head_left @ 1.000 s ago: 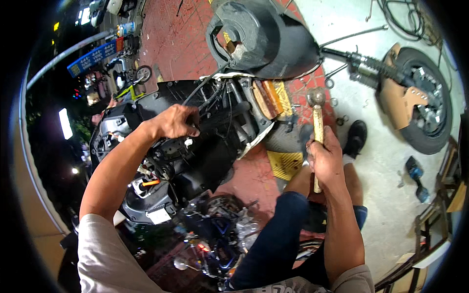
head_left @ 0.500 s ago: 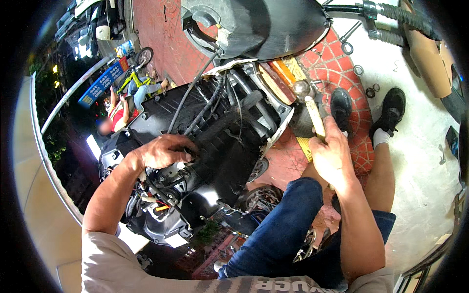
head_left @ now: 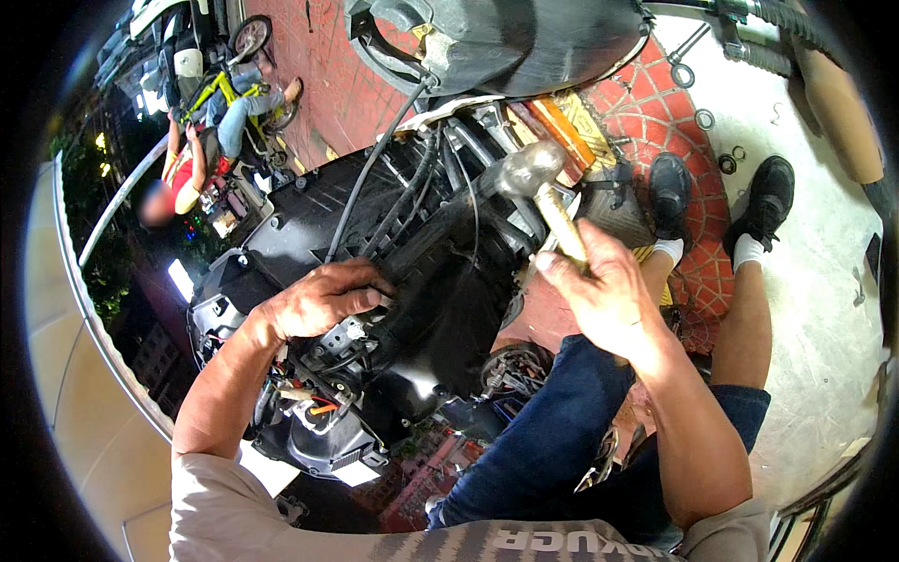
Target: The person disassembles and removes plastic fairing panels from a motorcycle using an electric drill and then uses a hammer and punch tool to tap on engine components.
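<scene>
In my right hand (head_left: 604, 286) is a hammer (head_left: 560, 225); my fingers are wrapped round its light handle. The rounded metal head (head_left: 530, 169) hangs over the right end of a stripped-down scooter (head_left: 417, 281), and I cannot tell if it touches. My left hand (head_left: 332, 298) rests on the scooter's dark frame with curled fingers. What those fingers grip, if anything, is hidden under them. Black plastic panels, metal tubes and a cable (head_left: 379, 155) lie bare around the left hand. Exposed wiring and a metal bracket (head_left: 342, 342) show just below it.
Behind the scooter lies a large black body panel (head_left: 506, 47). Wooden blocks (head_left: 562, 131) sit by the scooter's right end. Several rings (head_left: 704, 119) lie on the pale floor near my shoes. A person in red (head_left: 187, 173) sits with a yellow bicycle (head_left: 220, 89) at far left.
The hammer has swung left and over the scooter's frame, its head now tilted and blurred. My left hand stays on the frame. The person with the bicycle has shifted up and left in view.
</scene>
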`<state>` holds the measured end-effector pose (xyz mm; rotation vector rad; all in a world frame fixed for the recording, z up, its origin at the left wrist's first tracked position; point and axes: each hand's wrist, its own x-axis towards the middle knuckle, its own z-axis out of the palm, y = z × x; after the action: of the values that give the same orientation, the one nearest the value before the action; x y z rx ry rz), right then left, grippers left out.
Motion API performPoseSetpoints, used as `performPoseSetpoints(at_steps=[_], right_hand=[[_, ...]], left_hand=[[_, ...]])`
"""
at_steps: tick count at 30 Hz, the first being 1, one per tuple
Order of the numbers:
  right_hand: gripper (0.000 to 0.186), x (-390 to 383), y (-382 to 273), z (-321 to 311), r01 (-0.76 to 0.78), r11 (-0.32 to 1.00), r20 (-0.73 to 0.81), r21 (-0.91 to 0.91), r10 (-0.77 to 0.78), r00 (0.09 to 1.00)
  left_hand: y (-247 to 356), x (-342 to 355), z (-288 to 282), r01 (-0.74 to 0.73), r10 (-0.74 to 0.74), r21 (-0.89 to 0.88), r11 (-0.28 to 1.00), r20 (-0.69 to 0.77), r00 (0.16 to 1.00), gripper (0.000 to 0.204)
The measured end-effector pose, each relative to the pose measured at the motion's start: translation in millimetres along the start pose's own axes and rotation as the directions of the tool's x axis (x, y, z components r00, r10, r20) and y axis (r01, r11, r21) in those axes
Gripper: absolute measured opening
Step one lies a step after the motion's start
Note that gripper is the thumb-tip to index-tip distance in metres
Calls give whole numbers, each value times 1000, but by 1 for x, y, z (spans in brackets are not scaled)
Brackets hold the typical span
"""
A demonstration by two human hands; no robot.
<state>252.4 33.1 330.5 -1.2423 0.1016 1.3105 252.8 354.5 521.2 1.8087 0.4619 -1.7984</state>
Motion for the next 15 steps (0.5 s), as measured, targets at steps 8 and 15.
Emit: performPoseSetpoints(at_steps=[8, 15], right_hand=[[46, -9, 5, 72, -289, 882, 461, 372, 95, 882], [55, -20, 1, 111, -447, 826, 577, 344, 189, 795]], left_hand=[[-1, -1, 1, -6, 3, -51, 999, -66, 998, 29], [5, -4, 4, 77, -83, -88, 993, -64, 995, 40]])
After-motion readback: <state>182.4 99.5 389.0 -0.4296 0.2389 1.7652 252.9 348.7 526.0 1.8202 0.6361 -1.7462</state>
